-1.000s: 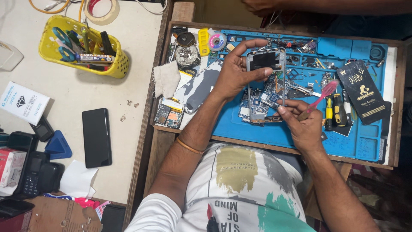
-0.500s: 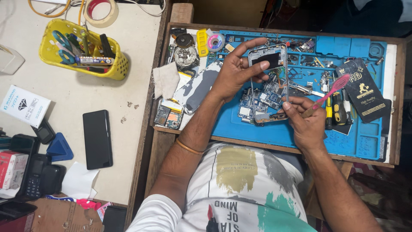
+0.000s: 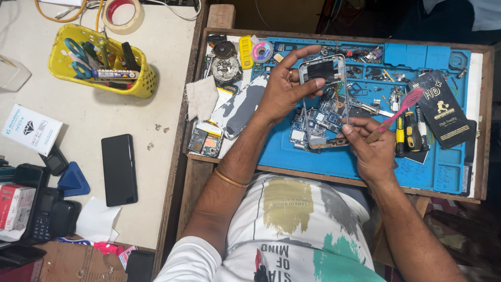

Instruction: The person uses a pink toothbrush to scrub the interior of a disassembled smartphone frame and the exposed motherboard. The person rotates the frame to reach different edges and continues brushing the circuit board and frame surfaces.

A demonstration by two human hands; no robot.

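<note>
My left hand (image 3: 286,86) holds a phone frame (image 3: 323,70) up over the blue work mat (image 3: 433,167), fingers around its top end and thumb on its side. My right hand (image 3: 371,151) pinches the frame's lower end near a circuit board (image 3: 319,121) and also holds a pink toothbrush (image 3: 401,107), its bristles pointing up to the right. Loose phone parts lie on the mat under both hands.
The mat sits in a wooden tray (image 3: 485,104) with screwdrivers (image 3: 407,130), a black packet (image 3: 441,112), a solder wick spool (image 3: 261,52) and a cloth (image 3: 202,96). On the white table at left are a yellow basket of tools (image 3: 102,60), a tape roll (image 3: 122,13), a black phone (image 3: 119,169) and a white box (image 3: 28,128).
Both hands drifted slightly right and down. The right hand closed in on the frame's lower end, and the toothbrush swung up to the right.
</note>
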